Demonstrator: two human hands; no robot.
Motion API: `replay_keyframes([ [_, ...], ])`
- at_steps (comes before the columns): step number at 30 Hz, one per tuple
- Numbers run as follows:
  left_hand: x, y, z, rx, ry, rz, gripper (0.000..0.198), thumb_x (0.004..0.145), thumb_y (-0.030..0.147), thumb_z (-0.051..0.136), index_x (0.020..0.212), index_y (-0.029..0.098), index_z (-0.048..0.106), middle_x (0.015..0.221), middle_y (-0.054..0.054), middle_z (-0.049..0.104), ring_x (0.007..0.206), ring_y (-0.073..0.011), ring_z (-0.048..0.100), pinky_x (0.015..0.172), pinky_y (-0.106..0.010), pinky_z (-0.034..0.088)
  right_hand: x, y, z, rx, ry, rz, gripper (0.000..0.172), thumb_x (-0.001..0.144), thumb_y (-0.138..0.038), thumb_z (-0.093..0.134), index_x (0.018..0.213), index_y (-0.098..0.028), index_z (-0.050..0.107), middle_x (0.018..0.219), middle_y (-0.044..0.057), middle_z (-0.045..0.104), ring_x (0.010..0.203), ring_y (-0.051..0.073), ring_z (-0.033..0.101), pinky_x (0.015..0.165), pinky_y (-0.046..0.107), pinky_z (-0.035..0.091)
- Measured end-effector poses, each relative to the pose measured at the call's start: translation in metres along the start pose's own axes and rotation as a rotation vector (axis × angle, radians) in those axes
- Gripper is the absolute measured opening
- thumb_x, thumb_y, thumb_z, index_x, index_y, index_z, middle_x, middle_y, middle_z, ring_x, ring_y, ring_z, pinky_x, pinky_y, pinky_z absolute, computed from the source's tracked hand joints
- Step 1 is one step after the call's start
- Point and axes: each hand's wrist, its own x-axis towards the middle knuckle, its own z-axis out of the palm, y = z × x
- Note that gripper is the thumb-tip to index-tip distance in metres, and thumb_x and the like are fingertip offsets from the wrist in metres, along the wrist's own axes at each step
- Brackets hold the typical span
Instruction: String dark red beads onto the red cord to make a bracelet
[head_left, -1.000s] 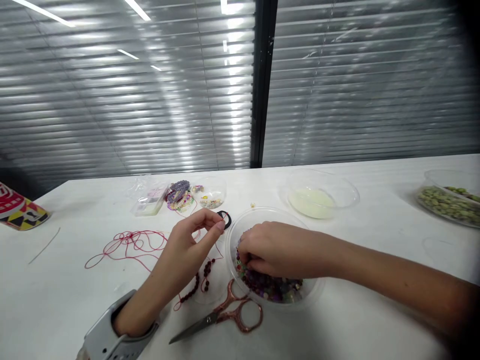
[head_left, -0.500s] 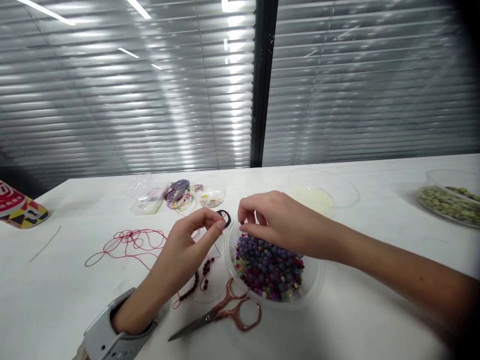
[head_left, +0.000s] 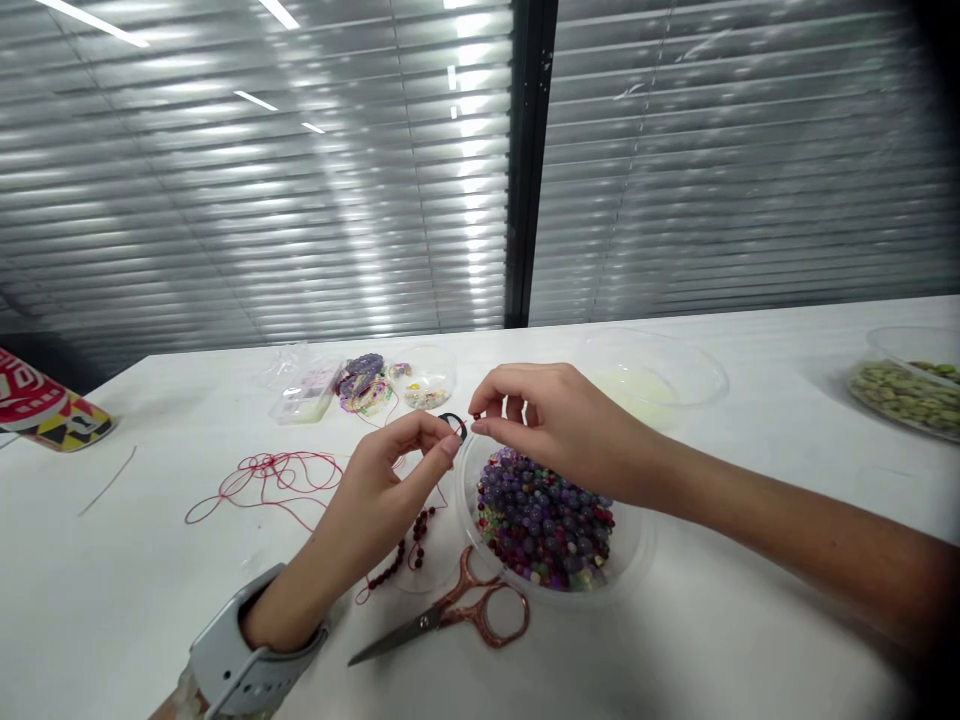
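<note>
My left hand (head_left: 390,480) pinches the end of a red thread (head_left: 277,478) between thumb and forefinger, just left of a clear bowl (head_left: 637,545) full of purple, red and mixed beads (head_left: 544,520). Dark red beads strung on the thread (head_left: 405,555) hang below that hand down to the table. My right hand (head_left: 555,425) hovers above the bowl's far rim and pinches a small dark red bead (head_left: 475,416) at its fingertips, close to the left fingertips. A small black ring (head_left: 454,424) lies behind the two hands.
Copper-coloured scissors (head_left: 450,620) lie in front of the bowl. Behind are a small bead box (head_left: 304,400), a pile of bracelets (head_left: 360,385), a small clear cup (head_left: 427,385) and a clear bowl with pale contents (head_left: 660,375). Green beads (head_left: 900,395) far right; a colourful packet (head_left: 45,415) far left.
My right hand came up out of the bead bowl with a small bead pinched and moved left to my left fingertips. My left hand kept its pinch on the thread.
</note>
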Motion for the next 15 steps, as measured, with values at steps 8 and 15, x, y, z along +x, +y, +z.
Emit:
replay_keyframes([
  [8, 0.000, 0.000, -0.001, -0.011, 0.000, 0.014, 0.016, 0.088, 0.030, 0.051, 0.078, 0.019, 0.058, 0.071, 0.001, 0.053, 0.070, -0.0139, 0.050, 0.064, -0.026, 0.040, 0.000, 0.002, 0.008, 0.020, -0.037, 0.016, 0.009, 0.085, -0.018, 0.054, 0.083, -0.018, 0.063, 0.075, -0.002, 0.063, 0.067, 0.009, 0.053, 0.062, 0.022, 0.038],
  [15, 0.001, 0.000, -0.001, 0.003, -0.025, 0.029, 0.016, 0.089, 0.028, 0.050, 0.077, 0.019, 0.057, 0.072, 0.002, 0.054, 0.072, -0.0135, 0.050, 0.067, -0.026, 0.041, -0.001, 0.004, 0.012, 0.033, -0.029, 0.010, 0.008, 0.085, -0.017, 0.055, 0.082, -0.017, 0.063, 0.077, -0.002, 0.063, 0.069, 0.009, 0.054, 0.063, 0.022, 0.038],
])
